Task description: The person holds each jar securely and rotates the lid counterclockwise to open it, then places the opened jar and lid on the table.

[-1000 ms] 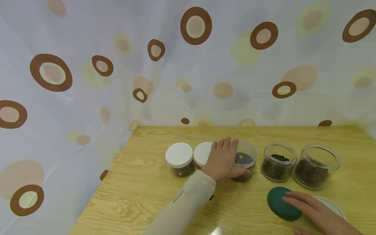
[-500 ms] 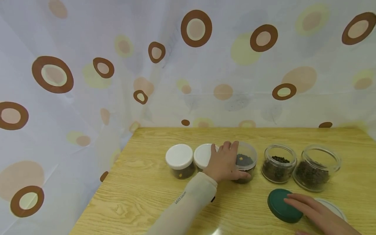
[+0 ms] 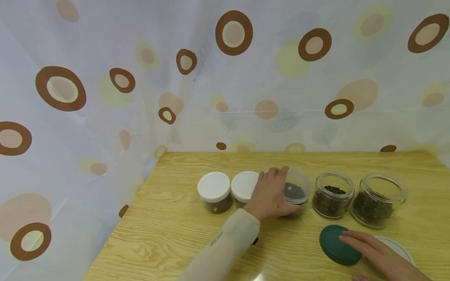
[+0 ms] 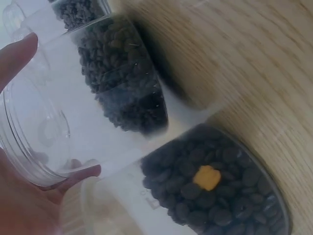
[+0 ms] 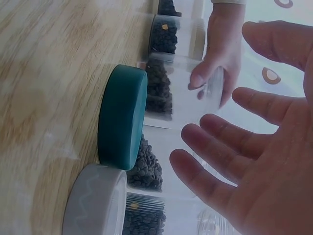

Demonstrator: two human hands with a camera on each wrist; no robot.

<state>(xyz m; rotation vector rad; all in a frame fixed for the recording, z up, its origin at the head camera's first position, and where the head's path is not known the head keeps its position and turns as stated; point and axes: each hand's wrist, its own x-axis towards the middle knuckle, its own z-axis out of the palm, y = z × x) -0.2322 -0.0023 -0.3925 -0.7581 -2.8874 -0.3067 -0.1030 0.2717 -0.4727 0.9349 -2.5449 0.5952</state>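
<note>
My left hand (image 3: 270,195) grips a clear open jar (image 3: 297,191) near its rim, thumb on the near side and fingers over the far side. Dark pellets fill the jar's lower part, as the left wrist view shows. Beside it on the left is a white-lidded jar (image 3: 243,187), partly covered by the hand. My right hand (image 3: 381,249) holds nothing, its fingers spread loosely. In the head view its fingertips overlap a green lid (image 3: 332,246) lying on the table. Partly beneath that hand is a white lid (image 3: 399,248).
At the left end of the row stands another white-lidded jar (image 3: 213,191). Two open glass jars with dark contents, a smaller jar (image 3: 332,201) and a wider jar (image 3: 373,207), stand to the right. A patterned curtain (image 3: 267,78) rises behind the wooden table (image 3: 158,234).
The gripped jar and my left hand have shifted slightly to the right, towards the open jars. My right hand and the lids stay where they were.
</note>
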